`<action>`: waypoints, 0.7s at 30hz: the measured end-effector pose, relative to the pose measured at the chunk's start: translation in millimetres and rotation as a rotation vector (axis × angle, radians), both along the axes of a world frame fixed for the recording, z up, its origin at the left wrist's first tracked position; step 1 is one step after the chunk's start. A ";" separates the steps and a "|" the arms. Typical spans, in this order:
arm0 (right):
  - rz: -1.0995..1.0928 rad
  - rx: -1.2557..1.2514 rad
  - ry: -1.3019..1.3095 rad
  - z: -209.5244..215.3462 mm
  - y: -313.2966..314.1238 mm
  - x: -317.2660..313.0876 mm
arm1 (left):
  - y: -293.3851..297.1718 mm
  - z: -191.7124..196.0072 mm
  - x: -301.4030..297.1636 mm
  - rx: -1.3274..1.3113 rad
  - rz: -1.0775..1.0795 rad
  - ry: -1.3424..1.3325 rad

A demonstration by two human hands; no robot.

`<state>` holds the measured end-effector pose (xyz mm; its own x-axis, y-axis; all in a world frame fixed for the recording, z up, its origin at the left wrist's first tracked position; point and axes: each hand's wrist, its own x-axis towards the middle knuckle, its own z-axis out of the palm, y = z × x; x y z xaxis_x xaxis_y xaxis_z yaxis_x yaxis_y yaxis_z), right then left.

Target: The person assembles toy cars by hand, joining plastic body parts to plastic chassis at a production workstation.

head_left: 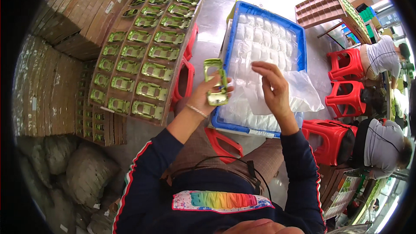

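Dark-sleeved left hand [203, 97] grips a shiny green metal toy-car shell [216, 82]; right hand [273, 86] pinches a clear plastic bag [299, 93] above the blue crate [303, 39]; bagging seems underway; the mouth needs opening next.

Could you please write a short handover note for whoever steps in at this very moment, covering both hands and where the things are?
Left hand: grip shut on a green toy car body, held up over the blue crate's near left edge.
Right hand: pinching a clear plastic bag above the crate, which is full of bagged pieces.
Brown tray to the left rests on red stools and holds rows of unbagged green car bodies.
Done: many pieces lie bagged in the crate.
Left: the car in hand is not yet in its bag; the tray is full.
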<state>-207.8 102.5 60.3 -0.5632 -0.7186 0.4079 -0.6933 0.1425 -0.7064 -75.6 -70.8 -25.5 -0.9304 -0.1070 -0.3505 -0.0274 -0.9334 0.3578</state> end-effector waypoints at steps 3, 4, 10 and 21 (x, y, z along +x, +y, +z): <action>0.090 -0.002 -0.088 2.5 8.2 36.5 | 27.2 26.3 -2.7 -0.004 0.012 0.006; 0.089 0.017 -0.107 3.0 11.6 43.1 | 33.7 34.4 -1.5 -0.069 -0.013 0.038; -0.092 -0.094 -0.210 5.3 21.1 69.0 | 67.6 45.1 19.2 -0.477 -0.053 0.031; -0.018 0.224 -0.284 23.1 49.5 72.7 | 84.9 40.3 45.8 -0.130 -0.195 0.058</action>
<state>-135.2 152.0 83.4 -0.6449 -0.7613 0.0670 -0.4701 0.3260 -0.8202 -29.9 14.0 14.8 -0.9560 0.0362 -0.2912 -0.1789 -0.8585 0.4805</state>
